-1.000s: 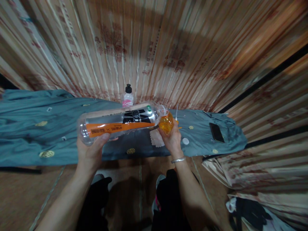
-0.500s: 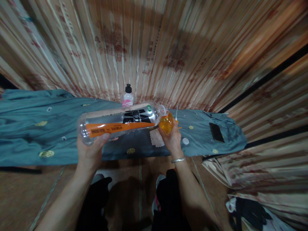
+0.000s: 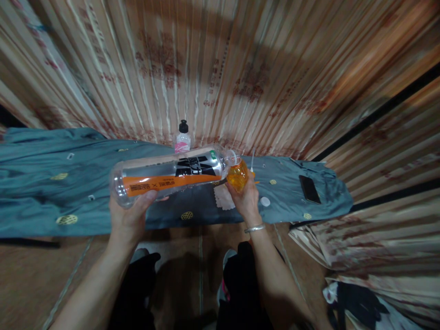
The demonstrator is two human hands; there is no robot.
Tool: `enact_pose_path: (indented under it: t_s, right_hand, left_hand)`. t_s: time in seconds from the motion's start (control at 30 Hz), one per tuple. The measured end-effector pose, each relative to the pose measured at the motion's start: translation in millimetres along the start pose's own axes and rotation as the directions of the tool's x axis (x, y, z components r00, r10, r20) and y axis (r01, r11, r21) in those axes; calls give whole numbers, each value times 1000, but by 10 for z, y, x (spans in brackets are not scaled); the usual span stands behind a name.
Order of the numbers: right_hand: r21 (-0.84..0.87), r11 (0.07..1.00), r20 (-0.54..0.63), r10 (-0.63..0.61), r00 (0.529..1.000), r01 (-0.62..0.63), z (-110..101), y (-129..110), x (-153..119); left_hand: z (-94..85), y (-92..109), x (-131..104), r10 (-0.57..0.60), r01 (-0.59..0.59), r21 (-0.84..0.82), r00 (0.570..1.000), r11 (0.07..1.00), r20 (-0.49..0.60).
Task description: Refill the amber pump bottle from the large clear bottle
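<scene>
A large clear bottle (image 3: 168,174) with a silver and orange label lies nearly level in the air, its neck pointing right. My left hand (image 3: 132,215) is wrapped round its base from below. At the neck's mouth, my right hand (image 3: 245,197) grips a small container (image 3: 238,176) with orange liquid inside. The bottle's mouth meets the top of this container. Behind the large bottle stands a clear bottle with a black cap (image 3: 183,137) and a pink label.
A teal cloth (image 3: 113,156) covers the narrow table. On it are a whitish scalloped piece (image 3: 225,198), a white disc (image 3: 265,201), an orange item with a white nozzle (image 3: 253,174) and a black phone (image 3: 309,189). Patterned curtains (image 3: 206,68) hang behind.
</scene>
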State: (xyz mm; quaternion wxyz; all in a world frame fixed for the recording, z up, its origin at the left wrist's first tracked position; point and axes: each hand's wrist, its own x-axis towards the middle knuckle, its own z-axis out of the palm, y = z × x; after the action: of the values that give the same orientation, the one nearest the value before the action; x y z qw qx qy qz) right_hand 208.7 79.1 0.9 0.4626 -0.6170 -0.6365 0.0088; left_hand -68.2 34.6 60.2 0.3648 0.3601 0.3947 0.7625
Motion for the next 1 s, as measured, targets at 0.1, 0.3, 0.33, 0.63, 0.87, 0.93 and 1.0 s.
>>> enact_pose_path:
  t_s: [0.1,0.3,0.33,0.63,0.87,0.93,1.0]
  right_hand:
    - [-3,1000,3,13,1000,-13,-1,1,1]
    - [2,1000,1,2,1000,-2,4,28,1]
    - [2,1000,2,1,1000,-1,7,34,0]
    - [-3,1000,2,-6,1000,6,9,21,-6]
    - [-3,1000,-2,-10,1000,10,-1,23,-1]
    - [-1,1000,4,-13,1000,13,-3,20,1]
    - [0,1000,10,-18,1000,18,-4,15,2]
  left_hand:
    - [-6,-6,0,-3,3,1,1000,1000,-5]
    - [-20,-12,5,-22,22,1,1000,1000,-15]
    - [-20,-14,7,-22,22,-5,1000,1000,-21]
    - [-71,-52,23,-9,9,6,1000,1000,4]
    - [-76,-48,19,1,-1,19,1000,1000,25]
    - [-77,-44,18,-10,10,26,1000,1000,25]
    - [-79,-41,20,-11,10,31,1000,999,29]
